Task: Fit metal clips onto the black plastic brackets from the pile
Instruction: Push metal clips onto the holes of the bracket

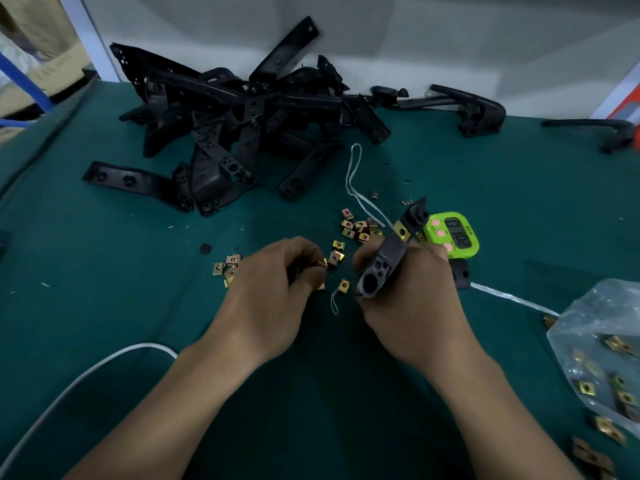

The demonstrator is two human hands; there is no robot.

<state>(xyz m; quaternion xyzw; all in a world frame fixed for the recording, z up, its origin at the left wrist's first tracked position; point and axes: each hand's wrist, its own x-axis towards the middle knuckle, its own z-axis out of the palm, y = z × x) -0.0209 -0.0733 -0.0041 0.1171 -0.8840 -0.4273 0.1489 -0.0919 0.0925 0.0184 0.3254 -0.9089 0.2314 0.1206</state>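
My right hand (412,292) grips a black plastic bracket (388,258), fingers curled round its middle, w/ a brass-coloured metal clip (401,232) on its far end. Left hand (277,278) fingers pinch a second clip (325,262), mostly hidden. Loose clips (360,228) lie on the green desk (138,289), btwn my hands & the pile of black brackets (242,126)

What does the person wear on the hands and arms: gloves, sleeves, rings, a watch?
Nothing visible. The left hand and the right hand are bare, without gloves or rings. Both forearms are bare down to the picture's edge: no sleeve, watch or band.
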